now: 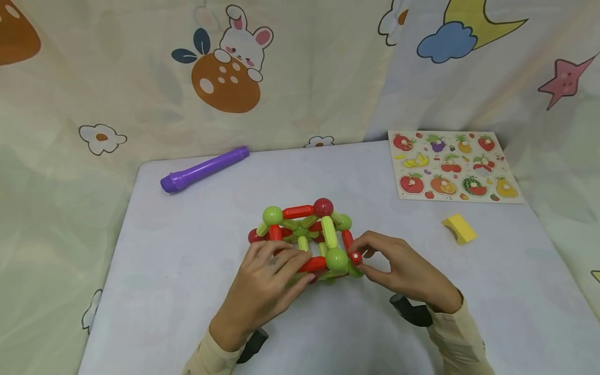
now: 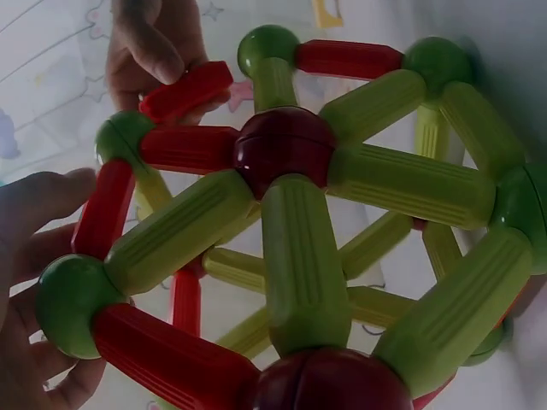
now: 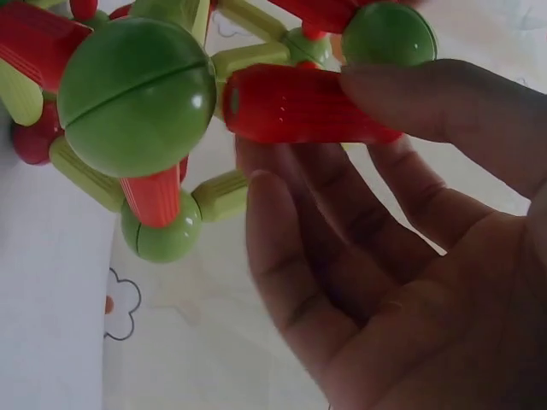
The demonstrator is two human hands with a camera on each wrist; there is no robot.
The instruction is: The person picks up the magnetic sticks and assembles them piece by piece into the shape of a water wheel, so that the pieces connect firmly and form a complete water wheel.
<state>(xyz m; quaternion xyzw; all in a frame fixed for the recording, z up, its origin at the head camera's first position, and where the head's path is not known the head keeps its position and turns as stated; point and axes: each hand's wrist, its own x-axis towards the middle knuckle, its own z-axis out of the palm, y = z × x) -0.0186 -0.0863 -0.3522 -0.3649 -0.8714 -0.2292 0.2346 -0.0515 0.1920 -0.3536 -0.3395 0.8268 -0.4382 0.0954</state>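
A frame of magnetic rods and balls, red and green, stands on the table in front of me. My left hand holds its near left side, fingers bent over a red rod; in the left wrist view they lie around a green ball. Between thumb and fingers my right hand pinches a loose red magnetic rod at the frame's right side. One end of this rod points at a large green ball, close beside it in the right wrist view.
At the back left lies a purple toy microphone. A fruit puzzle board is at the back right, with a yellow arched block in front of it. Behind the table hangs a printed cloth.
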